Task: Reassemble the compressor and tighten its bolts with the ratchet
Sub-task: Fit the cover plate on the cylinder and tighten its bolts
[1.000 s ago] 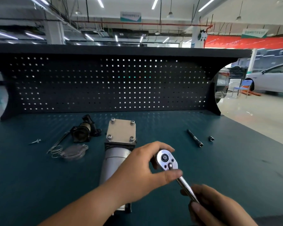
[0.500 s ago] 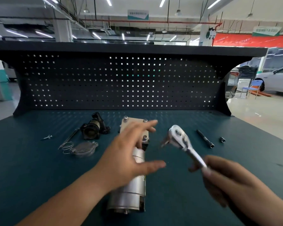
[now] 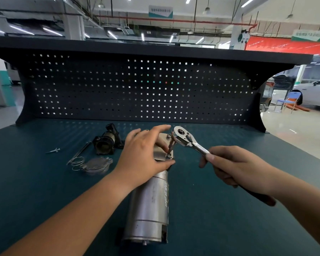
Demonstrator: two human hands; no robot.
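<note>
left hand [image 3: 142,156] flat on compressor [image 3: 151,200] | right hand [image 3: 235,167] grip holds ratchet [image 3: 190,143] | keep it straight on bolt [image 3: 168,155], turn slow

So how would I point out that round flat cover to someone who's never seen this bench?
On the dark teal workbench top, find the long silver cylindrical compressor lying in the middle. Left of it lies the round flat greyish cover. Unlike the black tubular fitting behind it, it is a thin disc with rim lugs, beside a coiled wire spring.
</note>
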